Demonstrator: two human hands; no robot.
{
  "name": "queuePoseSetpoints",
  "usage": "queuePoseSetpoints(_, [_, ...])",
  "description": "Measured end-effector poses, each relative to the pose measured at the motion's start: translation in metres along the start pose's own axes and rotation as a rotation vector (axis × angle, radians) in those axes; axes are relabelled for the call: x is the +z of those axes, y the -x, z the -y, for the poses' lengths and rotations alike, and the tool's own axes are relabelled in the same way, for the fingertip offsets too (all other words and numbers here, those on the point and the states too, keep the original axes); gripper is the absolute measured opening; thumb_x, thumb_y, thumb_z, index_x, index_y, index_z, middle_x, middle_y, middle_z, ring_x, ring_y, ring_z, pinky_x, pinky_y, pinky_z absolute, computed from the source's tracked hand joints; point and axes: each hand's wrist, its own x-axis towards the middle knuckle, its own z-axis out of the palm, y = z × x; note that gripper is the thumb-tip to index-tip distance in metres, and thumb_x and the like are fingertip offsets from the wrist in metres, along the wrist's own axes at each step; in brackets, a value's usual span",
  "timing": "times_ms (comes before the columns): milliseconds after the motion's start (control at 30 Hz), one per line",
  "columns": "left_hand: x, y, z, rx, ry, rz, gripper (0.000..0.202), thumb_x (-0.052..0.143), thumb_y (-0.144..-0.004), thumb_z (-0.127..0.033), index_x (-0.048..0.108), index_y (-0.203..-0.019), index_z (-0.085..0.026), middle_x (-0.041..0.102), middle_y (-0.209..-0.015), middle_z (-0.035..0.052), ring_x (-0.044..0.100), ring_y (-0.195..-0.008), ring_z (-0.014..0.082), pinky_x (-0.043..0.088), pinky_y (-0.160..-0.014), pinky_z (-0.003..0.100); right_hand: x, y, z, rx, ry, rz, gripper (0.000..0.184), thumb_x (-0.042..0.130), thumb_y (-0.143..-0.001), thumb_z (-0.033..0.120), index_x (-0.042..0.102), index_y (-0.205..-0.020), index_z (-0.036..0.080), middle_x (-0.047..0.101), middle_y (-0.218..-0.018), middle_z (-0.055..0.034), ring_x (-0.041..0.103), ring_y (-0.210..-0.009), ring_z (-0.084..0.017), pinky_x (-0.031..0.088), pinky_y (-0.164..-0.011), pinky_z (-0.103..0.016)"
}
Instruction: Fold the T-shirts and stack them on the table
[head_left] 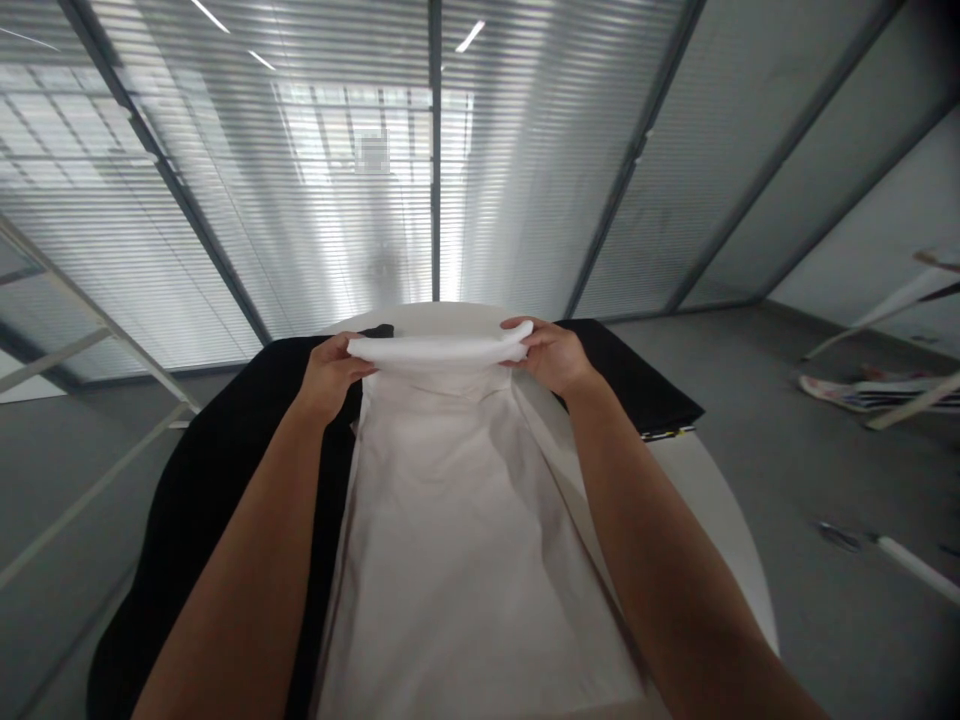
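Observation:
A long piece of white cloth [457, 530], which looks like a folded garment, lies lengthwise in front of me. Its far end is turned up into a thick band. At the left end of that band, my left hand [328, 380] is closed, thumb on top and fingers underneath. My right hand [556, 356] pinches the band's right end in the same way, with fingertips over its upper edge. Between the hands the band is stretched nearly straight and looks slightly raised. Shallow wrinkles run across the cloth below it.
Black cloth [217, 480] covers the left side of the round white table [720, 520]. A folded black item [634, 375] lies at its right. Pale rack bars [112, 325] stand at left, and a white rod [919, 570] is on the floor at right. Glass partitions with blinds [510, 160] rise behind.

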Motion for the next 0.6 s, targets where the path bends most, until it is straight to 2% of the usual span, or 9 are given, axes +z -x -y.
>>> queuePoseSetpoints(133, [-0.01, 0.002, -0.014, 0.01, -0.174, 0.115, 0.018, 0.069, -0.053, -0.013, 0.065, -0.07, -0.015, 0.057, -0.065, -0.0027, 0.054, -0.065, 0.0121, 0.045, -0.062, 0.023, -0.005, 0.006, 0.006, 0.054, 0.081, 0.099, 0.034, 0.061, -0.055, 0.017, 0.073, -0.087, 0.016, 0.069, -0.079, -0.0052, 0.062, -0.076, -0.022, 0.054, -0.07, -0.036])
queuePoseSetpoints(233, [-0.014, 0.005, -0.027, 0.005, -0.294, 0.24, 0.017, 0.067, -0.054, -0.014, 0.066, -0.071, -0.016, 0.059, -0.067, -0.0018, 0.052, -0.064, 0.0117, 0.04, -0.058, 0.022, -0.009, 0.012, 0.011, 0.058, 0.166, 0.157, 0.027, 0.063, -0.054, 0.017, 0.075, -0.078, 0.015, 0.07, -0.073, -0.0062, 0.062, -0.07, -0.02, 0.052, -0.069, -0.034])
queuePoseSetpoints(367, [-0.014, 0.009, -0.044, -0.036, -0.394, 0.391, 0.018, 0.063, -0.054, -0.016, 0.068, -0.071, -0.017, 0.061, -0.071, -0.0009, 0.053, -0.066, 0.0128, 0.04, -0.061, 0.023, -0.012, 0.018, 0.018, 0.055, 0.284, 0.298, 0.018, 0.064, -0.054, 0.019, 0.074, -0.068, 0.014, 0.067, -0.066, -0.0052, 0.06, -0.064, -0.018, 0.048, -0.064, -0.029])
queuePoseSetpoints(500, [-0.011, 0.012, -0.054, -0.104, -0.467, 0.447, 0.017, 0.061, -0.052, -0.019, 0.069, -0.068, -0.019, 0.063, -0.071, 0.0012, 0.057, -0.068, 0.0174, 0.045, -0.063, 0.027, -0.013, 0.023, 0.024, 0.085, 0.47, 0.392, 0.016, 0.068, -0.059, 0.028, 0.073, -0.067, 0.015, 0.068, -0.07, -0.0066, 0.062, -0.071, -0.021, 0.048, -0.071, -0.03])
queuePoseSetpoints(600, [-0.011, 0.015, -0.059, -0.177, -0.462, 0.469, 0.01, 0.062, -0.051, -0.021, 0.068, -0.059, -0.02, 0.064, -0.071, 0.005, 0.059, -0.072, 0.0227, 0.05, -0.065, 0.033, -0.014, 0.026, 0.026, 0.201, 0.598, 0.433, 0.021, 0.069, -0.06, 0.035, 0.074, -0.068, 0.017, 0.07, -0.076, -0.0083, 0.065, -0.079, -0.024, 0.05, -0.075, -0.032])
